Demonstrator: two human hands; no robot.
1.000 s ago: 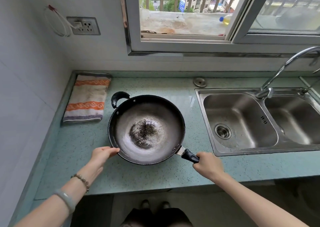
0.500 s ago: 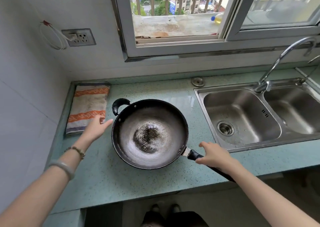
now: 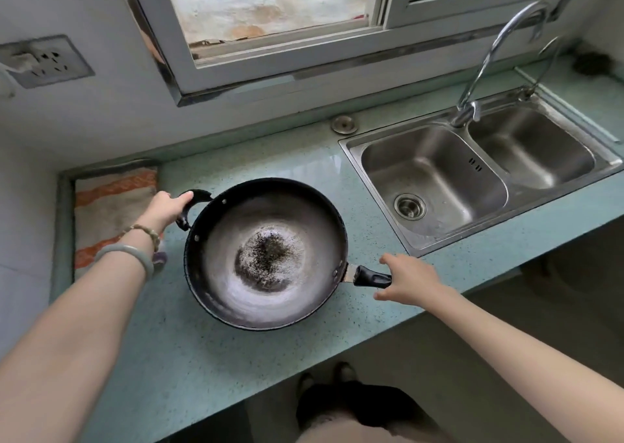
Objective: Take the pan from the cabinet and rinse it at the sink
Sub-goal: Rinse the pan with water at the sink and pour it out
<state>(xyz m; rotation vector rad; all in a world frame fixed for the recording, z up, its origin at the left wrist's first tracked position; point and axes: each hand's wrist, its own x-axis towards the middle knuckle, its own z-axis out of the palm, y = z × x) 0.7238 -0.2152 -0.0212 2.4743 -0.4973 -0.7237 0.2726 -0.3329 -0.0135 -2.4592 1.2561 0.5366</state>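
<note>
A round black metal pan, its grey inside marked by a dark speckled patch at the centre, carries a black loop handle and a black long handle on a pale green countertop flecked with dark specks. Beside it lies a cream cloth with orange stripes. The double-basin sink and curved tap are silver steel. A pale green bangle circles the left wrist.

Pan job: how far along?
Done: the pan is out and sits on the counter. In hand: left hand on the loop handle, right hand at the long handle. Left: move it to the sink; the faucet runs no water.
</note>
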